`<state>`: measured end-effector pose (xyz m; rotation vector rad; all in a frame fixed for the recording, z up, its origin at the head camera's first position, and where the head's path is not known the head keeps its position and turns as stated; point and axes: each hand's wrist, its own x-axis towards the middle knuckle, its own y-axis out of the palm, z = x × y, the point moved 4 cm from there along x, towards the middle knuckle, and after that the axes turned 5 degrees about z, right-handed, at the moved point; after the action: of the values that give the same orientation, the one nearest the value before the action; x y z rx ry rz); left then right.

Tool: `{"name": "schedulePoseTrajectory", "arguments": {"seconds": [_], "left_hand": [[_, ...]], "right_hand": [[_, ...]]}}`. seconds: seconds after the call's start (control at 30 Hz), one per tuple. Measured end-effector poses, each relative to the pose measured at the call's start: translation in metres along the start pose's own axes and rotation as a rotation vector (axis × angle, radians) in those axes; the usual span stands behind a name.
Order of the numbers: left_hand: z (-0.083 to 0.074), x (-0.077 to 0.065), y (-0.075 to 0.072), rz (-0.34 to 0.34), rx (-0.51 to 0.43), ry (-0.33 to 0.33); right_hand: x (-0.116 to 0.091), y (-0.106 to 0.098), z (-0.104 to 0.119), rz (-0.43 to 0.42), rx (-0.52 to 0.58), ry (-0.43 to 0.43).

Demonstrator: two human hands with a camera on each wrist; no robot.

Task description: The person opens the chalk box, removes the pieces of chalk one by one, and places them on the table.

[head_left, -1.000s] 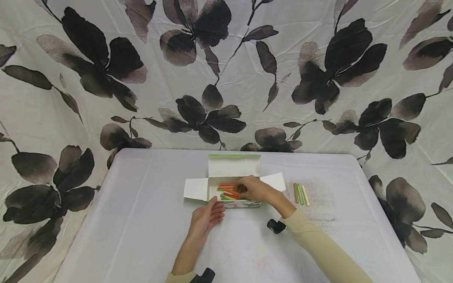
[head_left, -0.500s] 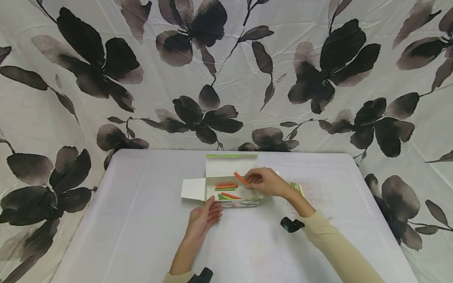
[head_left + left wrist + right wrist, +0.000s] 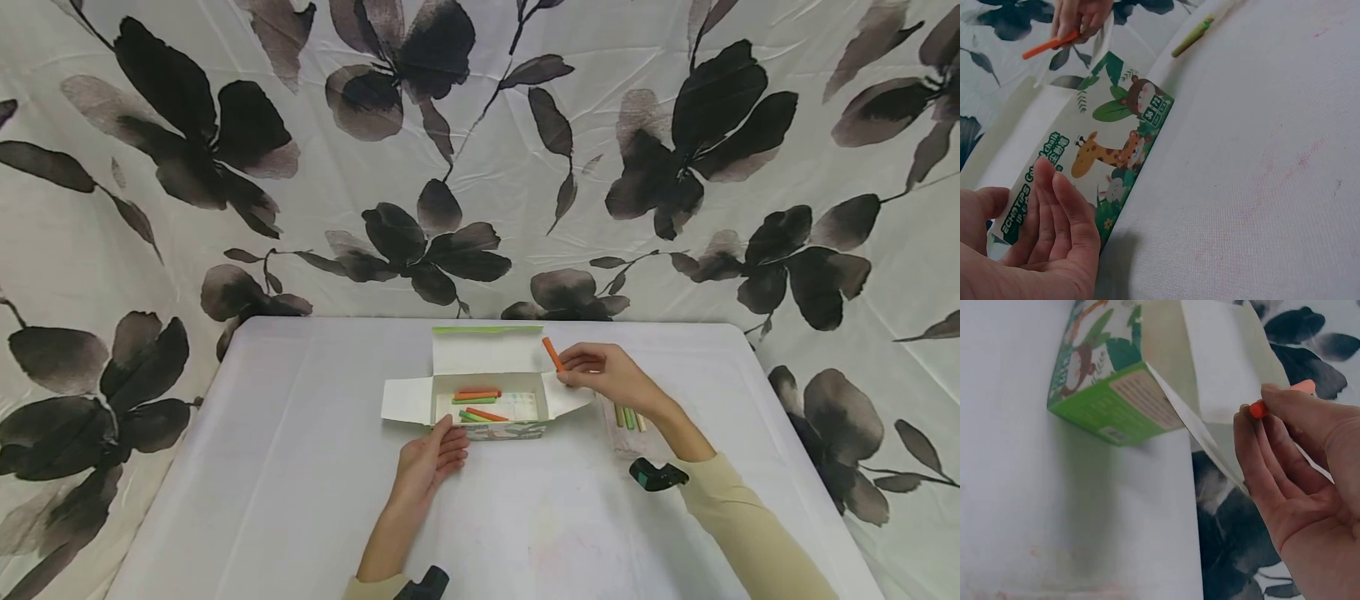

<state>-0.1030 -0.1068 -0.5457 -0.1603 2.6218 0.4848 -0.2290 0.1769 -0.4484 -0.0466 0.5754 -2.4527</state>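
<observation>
An unfolded white chalk box (image 3: 517, 431) stands mid-table with its lid and end flaps spread. Sticks of orange chalk (image 3: 480, 393) and green chalk (image 3: 474, 402) lie in its left half. Between thumb and fingertips my right hand (image 3: 611, 373) pinches a stick of orange chalk (image 3: 552, 353), raised over the right end flap; the stick also shows in the right wrist view (image 3: 1258, 410). At the box's front left corner rests my left hand (image 3: 429, 462), thumb by the rim. In the left wrist view its fingers (image 3: 1054, 206) extend loosely in front of the printed wall.
Right of the box, several green and yellowish chalk sticks (image 3: 630, 418) lie side by side, partly hidden by the right arm. The white tabletop (image 3: 300, 467) bears faint chalk smudges. A flower-printed cloth (image 3: 525, 167) hangs behind the table.
My right hand has lifted the orange chalk stick out of the box and carried it right, over the end flap. The left hand keeps its place at the corner.
</observation>
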Motion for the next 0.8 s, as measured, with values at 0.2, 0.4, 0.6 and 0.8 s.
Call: {"name": "schedulePoseTrajectory", "arguments": {"seconds": [0.2,0.4,0.6,0.8], "left_hand": [[-0.001,0.000,-0.001,-0.001,-0.006,0.003],[0.000,0.000,-0.001,-0.002,0.005,-0.005],[0.000,0.001,-0.001,-0.011,0.005,-0.008],[0.000,0.001,0.000,-0.010,0.002,-0.009]], "right_hand": [[-0.016,-0.019,-0.009,-0.071,0.055,0.081],[-0.032,-0.032,-0.025,-0.127,0.131,0.144],[-0.050,-0.040,-0.044,-0.181,0.143,0.201],[-0.069,-0.044,-0.065,-0.226,0.133,0.241]]}}
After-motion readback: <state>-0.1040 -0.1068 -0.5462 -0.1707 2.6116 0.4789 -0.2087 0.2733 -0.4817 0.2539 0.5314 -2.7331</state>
